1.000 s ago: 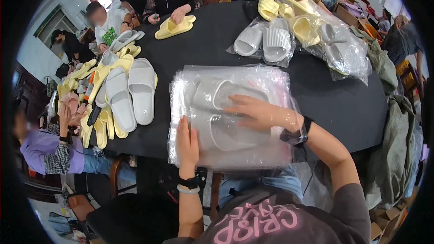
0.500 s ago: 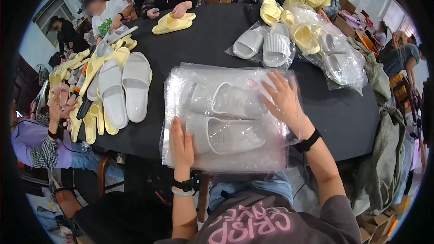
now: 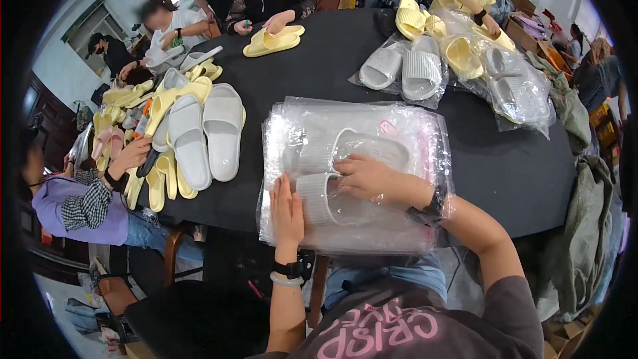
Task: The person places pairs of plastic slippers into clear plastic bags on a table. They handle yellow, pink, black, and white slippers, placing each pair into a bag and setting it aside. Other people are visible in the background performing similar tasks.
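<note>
A pair of light grey slide slippers [image 3: 319,197] lies side by side inside a clear plastic bag [image 3: 302,116], on top of a stack of similar bags. My left hand [image 3: 287,213] lies against the left part of the bag, beside the near slipper's toe end, fingers stretched out. Reaching in from the right, my right hand [image 3: 375,179] rests over the inner sides of both slippers, fingers slightly bent and pointing left near the straps. Clear film covers its wrist, so the hand appears to be inside the bag. Some fingertips are hard to make out.
Grey slippers [image 3: 222,129] and a pile of yellow slippers [image 3: 156,183] stand at the left of the black table [image 3: 505,193]. Bagged slippers [image 3: 425,70] lie at the far right. Across the table, a person handles yellow slippers [image 3: 272,41]; another person's hand [image 3: 133,155] reaches into the left pile.
My right hand has moved left and down from the bag's right side onto the slippers. My left hand stays at the bag. The whole view has shifted slightly.
</note>
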The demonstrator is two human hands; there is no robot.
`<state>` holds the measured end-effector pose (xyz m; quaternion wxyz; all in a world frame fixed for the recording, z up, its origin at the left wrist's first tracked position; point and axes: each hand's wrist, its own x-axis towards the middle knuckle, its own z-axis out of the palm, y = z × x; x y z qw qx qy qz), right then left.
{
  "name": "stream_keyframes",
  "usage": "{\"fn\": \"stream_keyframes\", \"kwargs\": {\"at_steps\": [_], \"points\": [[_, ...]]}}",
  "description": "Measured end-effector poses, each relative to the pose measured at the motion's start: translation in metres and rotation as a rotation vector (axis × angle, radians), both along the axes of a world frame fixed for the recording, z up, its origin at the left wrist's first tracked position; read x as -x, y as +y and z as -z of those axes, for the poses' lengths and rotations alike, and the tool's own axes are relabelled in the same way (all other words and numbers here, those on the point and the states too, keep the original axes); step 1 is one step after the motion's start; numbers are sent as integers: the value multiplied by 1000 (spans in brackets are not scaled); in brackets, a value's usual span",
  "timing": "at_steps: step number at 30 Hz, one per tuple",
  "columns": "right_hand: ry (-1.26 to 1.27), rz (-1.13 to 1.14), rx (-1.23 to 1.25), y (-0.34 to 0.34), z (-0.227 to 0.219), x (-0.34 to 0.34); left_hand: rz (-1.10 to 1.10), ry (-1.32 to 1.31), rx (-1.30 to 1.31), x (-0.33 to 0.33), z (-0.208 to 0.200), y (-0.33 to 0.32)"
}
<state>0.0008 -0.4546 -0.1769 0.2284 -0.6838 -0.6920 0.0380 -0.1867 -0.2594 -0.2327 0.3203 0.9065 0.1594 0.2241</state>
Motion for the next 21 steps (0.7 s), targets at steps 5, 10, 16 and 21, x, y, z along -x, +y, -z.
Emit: {"fn": "stream_keyframes", "kwargs": {"at_steps": [5,10,16,21], "points": [[63,144,71,-59,-26,-8,-13,121,13,-1,-4,-3],[102,419,-5,-174,-13,-12,-58,209,-170,-6,2,-7],[448,981,-201,-270,-32,28,-82,273,-395,1,-16,-24],[382,1107,-714,-285,-62,62,-49,331,-516,8,-19,-27]]}}
